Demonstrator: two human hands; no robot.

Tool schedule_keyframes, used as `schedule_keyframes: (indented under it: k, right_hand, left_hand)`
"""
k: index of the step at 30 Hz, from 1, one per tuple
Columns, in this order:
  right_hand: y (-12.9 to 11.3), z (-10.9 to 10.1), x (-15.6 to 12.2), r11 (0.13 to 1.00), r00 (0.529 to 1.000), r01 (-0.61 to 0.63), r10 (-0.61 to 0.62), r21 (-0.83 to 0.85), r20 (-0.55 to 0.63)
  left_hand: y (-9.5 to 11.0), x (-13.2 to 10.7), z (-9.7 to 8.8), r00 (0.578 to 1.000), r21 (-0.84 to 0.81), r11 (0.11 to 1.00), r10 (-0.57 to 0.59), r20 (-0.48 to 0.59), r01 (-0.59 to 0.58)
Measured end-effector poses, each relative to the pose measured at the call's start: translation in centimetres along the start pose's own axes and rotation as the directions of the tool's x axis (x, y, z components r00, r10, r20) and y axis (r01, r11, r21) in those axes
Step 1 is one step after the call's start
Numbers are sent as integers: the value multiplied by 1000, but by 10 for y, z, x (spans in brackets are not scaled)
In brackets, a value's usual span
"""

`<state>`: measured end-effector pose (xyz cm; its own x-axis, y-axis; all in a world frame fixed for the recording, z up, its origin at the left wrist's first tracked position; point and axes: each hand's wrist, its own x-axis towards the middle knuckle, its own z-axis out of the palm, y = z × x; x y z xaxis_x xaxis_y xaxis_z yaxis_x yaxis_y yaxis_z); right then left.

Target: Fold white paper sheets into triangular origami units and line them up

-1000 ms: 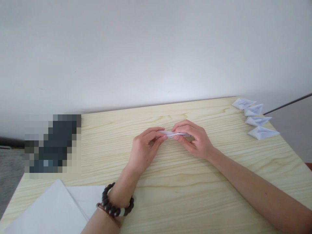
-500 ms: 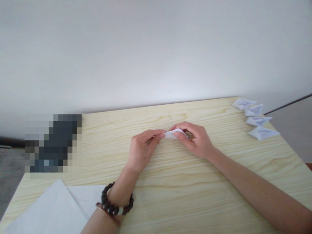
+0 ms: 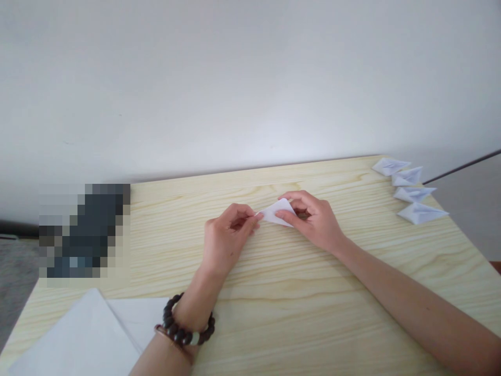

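A small folded piece of white paper (image 3: 273,212) is held between my two hands above the middle of the table. My left hand (image 3: 230,232) pinches its narrow left tip between thumb and fingers. At the wider right end, my right hand (image 3: 311,216) grips it, the thumb lying on the near face and the fingers behind. Part of the paper's right side is hidden by the right thumb. Dark beads circle my left wrist.
Several folded white paper boats (image 3: 422,213) stand in a row at the table's right edge. White paper sheets (image 3: 78,339) lie at the front left. A dark pixelated object (image 3: 90,230) is at the back left. Behind the wooden table (image 3: 313,313) rises a pale wall (image 3: 250,78).
The folded paper has turned so that more of its flat face shows. My left fingers have shifted slightly left on its tip, and my right fingers have risen a little.
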<state>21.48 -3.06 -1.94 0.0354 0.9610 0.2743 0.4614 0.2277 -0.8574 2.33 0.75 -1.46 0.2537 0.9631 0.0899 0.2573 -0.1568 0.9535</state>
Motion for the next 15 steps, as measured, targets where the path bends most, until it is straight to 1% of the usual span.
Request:
schedule_keyframes:
  k: [3, 8, 10, 12, 15]
  right_hand:
    - [-1, 0, 0, 1000, 1000, -25, 25, 14, -1]
    - [-1, 0, 0, 999, 999, -48, 48, 13, -5]
    - [-1, 0, 0, 999, 999, -41, 41, 20, -6]
    - [-2, -1, 1, 999, 999, -36, 36, 21, -11]
    - [-2, -1, 1, 1000, 1000, -19, 19, -7, -23]
  left_hand:
    - [0, -1, -1, 999, 20, 999, 33, 20, -33]
    - [4, 0, -5, 983, 86, 986, 127, 136, -140]
    - [5, 1, -5, 981, 105, 983, 138, 138, -153]
    - [6, 1, -5, 989, 94, 990, 90, 121, -102]
    - [6, 2, -4, 994, 33, 999, -30, 110, 27]
